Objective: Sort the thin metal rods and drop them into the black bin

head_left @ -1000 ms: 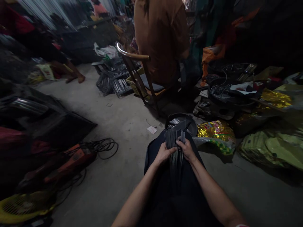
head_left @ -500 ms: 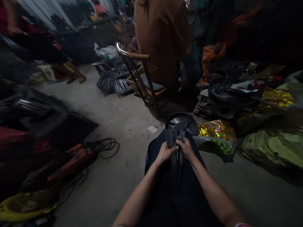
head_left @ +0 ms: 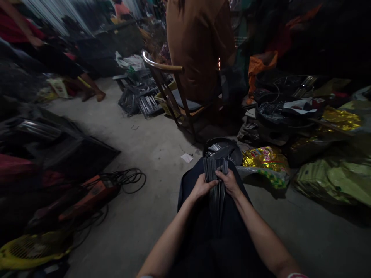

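A fanned bundle of thin, dark grey metal strips (head_left: 213, 197) lies lengthwise over my lap. Its left part is gripped by my left hand (head_left: 203, 186), thumb across the front. My right hand (head_left: 228, 181) is closed on the strips along the right side, its thumb close to the left one. The upper ends stick out above both hands, slightly spread. Just beyond my knees stands a round dark pan (head_left: 236, 150) with more shiny strips in it. The fingers behind the bundle are hidden.
Ahead, a person in a brown top (head_left: 197, 50) sits on a wooden chair (head_left: 165, 68). Gold packaging (head_left: 265, 159) and a pale green sack (head_left: 327, 181) lie to my right. At left are an orange-red tool (head_left: 92, 191), coiled cable (head_left: 133, 181) and a yellow basket (head_left: 31, 251).
The strips' upper ends have spread a little wider, the right-hand ones shifting slightly right. Orange sparks now show beside the seated person. At far left, another person's arm has moved right.
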`<state>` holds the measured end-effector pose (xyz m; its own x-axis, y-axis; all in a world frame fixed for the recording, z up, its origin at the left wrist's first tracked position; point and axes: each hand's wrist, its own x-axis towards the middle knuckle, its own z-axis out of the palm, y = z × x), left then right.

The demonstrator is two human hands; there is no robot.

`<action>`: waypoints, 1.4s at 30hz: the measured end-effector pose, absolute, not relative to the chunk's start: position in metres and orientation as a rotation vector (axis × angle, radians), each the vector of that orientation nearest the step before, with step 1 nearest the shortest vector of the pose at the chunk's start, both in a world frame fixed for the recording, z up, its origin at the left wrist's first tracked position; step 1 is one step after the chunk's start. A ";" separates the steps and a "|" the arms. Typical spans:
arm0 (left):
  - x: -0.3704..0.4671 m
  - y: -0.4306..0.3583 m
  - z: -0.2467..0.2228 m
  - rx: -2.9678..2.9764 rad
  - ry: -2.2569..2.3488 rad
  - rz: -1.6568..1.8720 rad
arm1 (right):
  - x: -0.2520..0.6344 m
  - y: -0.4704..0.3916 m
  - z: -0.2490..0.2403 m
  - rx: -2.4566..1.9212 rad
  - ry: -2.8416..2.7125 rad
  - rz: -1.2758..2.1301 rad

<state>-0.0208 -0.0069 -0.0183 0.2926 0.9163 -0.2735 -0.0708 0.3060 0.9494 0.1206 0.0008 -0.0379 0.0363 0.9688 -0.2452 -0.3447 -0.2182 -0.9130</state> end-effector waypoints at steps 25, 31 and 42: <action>-0.021 -0.006 -0.019 1.106 1.132 0.853 | 0.121 0.003 -0.052 -1.291 -0.837 1.282; -0.020 -0.007 -0.008 1.096 1.104 0.858 | 0.122 0.001 -0.048 -1.180 -0.740 1.389; -0.020 -0.008 -0.012 1.077 1.117 0.845 | 0.121 0.001 -0.049 -1.150 -0.747 1.415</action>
<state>-0.0196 -0.0077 -0.0122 0.2494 0.9294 -0.2720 -0.0083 0.2829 0.9591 0.1209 0.0013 -0.0487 0.0841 0.9689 -0.2329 -0.3540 -0.1895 -0.9158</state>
